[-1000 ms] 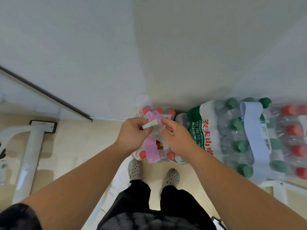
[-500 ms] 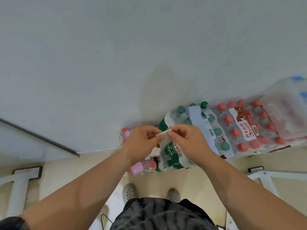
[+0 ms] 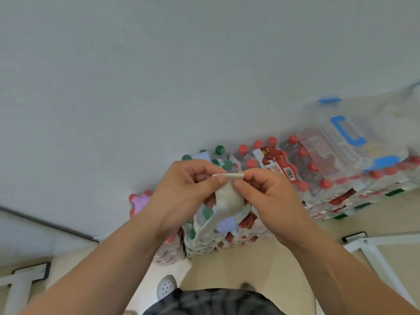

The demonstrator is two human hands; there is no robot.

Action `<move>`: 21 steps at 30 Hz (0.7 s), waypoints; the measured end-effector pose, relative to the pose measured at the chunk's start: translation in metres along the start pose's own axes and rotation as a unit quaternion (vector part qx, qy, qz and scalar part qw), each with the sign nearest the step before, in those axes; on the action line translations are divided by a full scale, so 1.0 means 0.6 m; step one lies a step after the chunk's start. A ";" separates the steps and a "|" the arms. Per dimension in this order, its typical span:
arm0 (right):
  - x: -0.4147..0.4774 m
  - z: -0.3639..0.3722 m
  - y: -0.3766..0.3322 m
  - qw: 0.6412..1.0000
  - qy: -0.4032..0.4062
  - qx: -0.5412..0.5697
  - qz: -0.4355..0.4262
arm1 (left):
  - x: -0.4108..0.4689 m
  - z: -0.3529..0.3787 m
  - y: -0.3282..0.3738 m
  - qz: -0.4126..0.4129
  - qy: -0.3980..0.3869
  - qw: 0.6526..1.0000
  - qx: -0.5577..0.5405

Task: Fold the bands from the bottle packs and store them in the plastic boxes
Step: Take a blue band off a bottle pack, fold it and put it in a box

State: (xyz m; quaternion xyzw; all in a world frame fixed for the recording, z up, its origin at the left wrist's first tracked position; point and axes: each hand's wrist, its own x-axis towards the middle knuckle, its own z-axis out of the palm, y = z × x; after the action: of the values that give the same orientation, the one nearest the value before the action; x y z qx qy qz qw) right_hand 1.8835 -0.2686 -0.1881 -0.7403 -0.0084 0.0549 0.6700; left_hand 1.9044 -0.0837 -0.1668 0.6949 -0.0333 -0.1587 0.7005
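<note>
Above the floor (image 3: 227, 264), both hands grip 1 pale band (image 3: 227, 197). The left hand (image 3: 179, 196) pinches its top edge between thumb and fingers, and the right hand (image 3: 268, 201) pinches the same edge just beside it. The strip hangs doubled below them, probably so the ends line up for a fold. Behind, bottle packs (image 3: 318, 178) stand against the wall (image 3: 204, 64), and a lilac band (image 3: 140, 201) lies on 1 at the left. Farther right, clear boxes (image 3: 341, 142) with blue clips rest on red-capped packs; I cannot tell their contents.

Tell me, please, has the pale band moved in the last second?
Yes: the pale band has shifted right, from over the pink-banded pack to over the green-capped pack.
</note>
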 end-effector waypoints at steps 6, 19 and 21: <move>-0.038 -0.164 0.009 0.999 -0.011 0.043 0.021 | 0.031 0.158 0.016 -0.046 -0.003 0.998 0.031; 0.067 -0.261 0.129 0.989 -0.047 -0.055 0.128 | 0.133 0.244 -0.079 -0.173 0.070 0.976 0.110; 0.094 -0.245 0.139 0.986 -0.050 -0.080 0.138 | 0.152 0.230 -0.089 -0.181 0.092 0.970 0.131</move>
State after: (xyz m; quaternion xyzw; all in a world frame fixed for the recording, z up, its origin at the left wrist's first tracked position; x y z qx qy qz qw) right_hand 1.9480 -0.4182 -0.2606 -0.7820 0.0556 0.1829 0.5933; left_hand 1.9446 -0.2401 -0.2308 0.7869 0.1364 -0.2125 0.5630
